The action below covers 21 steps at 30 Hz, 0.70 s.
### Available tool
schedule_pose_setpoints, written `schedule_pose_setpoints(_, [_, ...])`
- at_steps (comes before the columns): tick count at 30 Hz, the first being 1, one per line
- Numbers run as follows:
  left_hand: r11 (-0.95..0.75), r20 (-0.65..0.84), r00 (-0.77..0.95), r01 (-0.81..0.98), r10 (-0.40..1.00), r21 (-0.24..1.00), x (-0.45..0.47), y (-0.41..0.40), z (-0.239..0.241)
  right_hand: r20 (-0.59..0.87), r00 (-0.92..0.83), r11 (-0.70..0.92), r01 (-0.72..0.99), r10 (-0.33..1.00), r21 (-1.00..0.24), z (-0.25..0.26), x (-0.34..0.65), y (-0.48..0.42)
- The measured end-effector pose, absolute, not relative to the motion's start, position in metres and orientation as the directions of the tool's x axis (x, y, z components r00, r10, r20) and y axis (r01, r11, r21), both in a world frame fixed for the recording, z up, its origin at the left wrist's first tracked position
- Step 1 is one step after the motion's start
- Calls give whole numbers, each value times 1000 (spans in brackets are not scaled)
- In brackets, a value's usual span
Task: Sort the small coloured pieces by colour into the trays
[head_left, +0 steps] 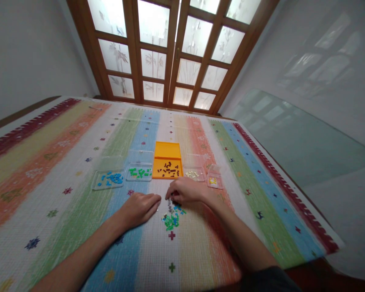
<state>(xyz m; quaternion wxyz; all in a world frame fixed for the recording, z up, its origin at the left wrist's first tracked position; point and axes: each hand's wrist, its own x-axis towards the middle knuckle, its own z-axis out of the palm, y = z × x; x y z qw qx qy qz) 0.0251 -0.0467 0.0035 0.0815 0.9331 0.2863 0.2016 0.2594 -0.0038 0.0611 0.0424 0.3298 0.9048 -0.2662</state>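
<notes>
My left hand [140,207] lies on the striped cloth with its fingers curled together, nothing visible in them. My right hand [185,190] is just right of it, fingers bent down and pinched at a small pile of mixed pieces [171,217], green, blue and grey, on the cloth. What the fingertips hold is too small to make out. Behind the hands stands a row of small containers: a clear tray of blue pieces [108,179], a clear tray of green pieces [139,172], an open orange box [167,163] with dark pieces, a clear tray of pale pieces [194,174] and a small clear box with yellow pieces [214,181].
The table is covered by a cloth [63,170] with coloured stripes. Its right edge [292,194] runs close to a white wall and a leaning glass pane [292,138]. Wooden-framed frosted glass doors [170,52] stand behind the far edge.
</notes>
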Motion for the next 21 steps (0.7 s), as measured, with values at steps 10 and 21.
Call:
schedule_pose_setpoints(10, [-819, 313, 757, 520, 574, 245, 27, -46, 5, -148, -741, 601, 630, 655, -492, 53, 270, -12])
schedule_pose_setpoints(21, [-817, 306, 758, 523, 577, 245, 26, -46, 6, 55, -466, 419, 731, 883, -538, 72, 260, 17])
